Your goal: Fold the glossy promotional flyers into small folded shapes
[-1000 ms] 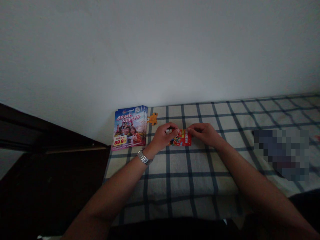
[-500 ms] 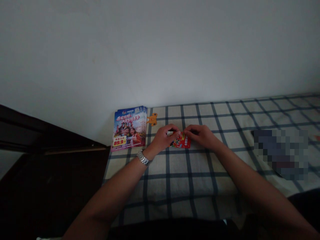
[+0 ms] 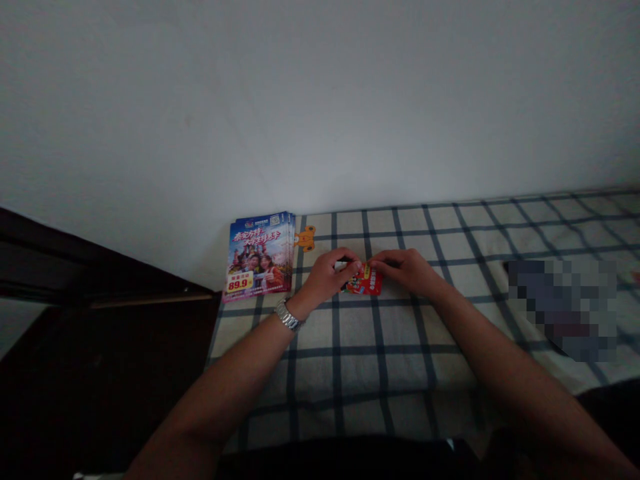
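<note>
A small red printed card (image 3: pixel 373 285) with yellow lettering and cartoon-like figures is held low over the checked cloth. My left hand (image 3: pixel 334 277), with a metal watch (image 3: pixel 289 316) on its wrist, pinches the card at its upper left. From the other side, the thumb and fingers of my right hand (image 3: pixel 407 270) pinch its top edge. Both sets of fingertips are close together, and they hide the upper part of the card. Whether it is a single sheet or folded I cannot tell.
A stack of glossy flyers (image 3: pixel 257 257) lies left, near the wall (image 3: pixel 320 107). Beside it is an orange bear shape (image 3: pixel 306 239). A dark, pixelated flat object (image 3: pixel 555 310) rests at the right on the checked cloth (image 3: pixel 320 367). Dark floor (image 3: pixel 125 380) lies beyond the left edge.
Both hands stay at the card with hardly any movement. The white patch by my left fingers is no longer visible, and slightly more of the card's yellow lettering shows.
</note>
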Demonstrator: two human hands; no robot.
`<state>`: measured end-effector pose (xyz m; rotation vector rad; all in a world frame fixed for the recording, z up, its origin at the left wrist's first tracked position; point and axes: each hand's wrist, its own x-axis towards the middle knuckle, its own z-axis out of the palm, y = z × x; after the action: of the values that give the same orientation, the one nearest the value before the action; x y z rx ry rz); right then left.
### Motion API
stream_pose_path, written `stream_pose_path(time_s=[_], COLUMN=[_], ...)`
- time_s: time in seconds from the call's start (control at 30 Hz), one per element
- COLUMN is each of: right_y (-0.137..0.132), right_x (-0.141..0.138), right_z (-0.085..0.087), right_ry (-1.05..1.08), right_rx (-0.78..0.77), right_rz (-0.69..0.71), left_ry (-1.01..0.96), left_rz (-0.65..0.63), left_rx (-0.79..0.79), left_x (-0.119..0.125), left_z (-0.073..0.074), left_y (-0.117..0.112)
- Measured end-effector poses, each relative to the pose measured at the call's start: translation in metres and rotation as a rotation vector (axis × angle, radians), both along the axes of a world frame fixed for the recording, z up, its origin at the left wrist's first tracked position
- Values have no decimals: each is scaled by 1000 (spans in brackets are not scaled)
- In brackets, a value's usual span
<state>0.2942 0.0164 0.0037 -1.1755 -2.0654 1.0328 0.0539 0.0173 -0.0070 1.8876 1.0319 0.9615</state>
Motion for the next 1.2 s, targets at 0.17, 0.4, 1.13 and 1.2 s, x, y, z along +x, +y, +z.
stream_pose_path(time_s=[0.17, 0.4, 1.13, 1.2], right_y=[1, 4, 5, 6], right_x=[4, 6, 6, 7], right_z=[1, 0, -4, -4], right_ry=[1, -13, -6, -56], right_rx=[-26, -19, 66, 121], right_rz=[2, -17, -145, -183], left_ry=[-8, -19, 39, 55], left_rz=[13, 12, 87, 117], left_rx=[6, 5, 149, 207], left_x=[-1, -2, 1, 0], left_z=[-2, -5, -4, -2], left_y=[1, 2, -4, -5])
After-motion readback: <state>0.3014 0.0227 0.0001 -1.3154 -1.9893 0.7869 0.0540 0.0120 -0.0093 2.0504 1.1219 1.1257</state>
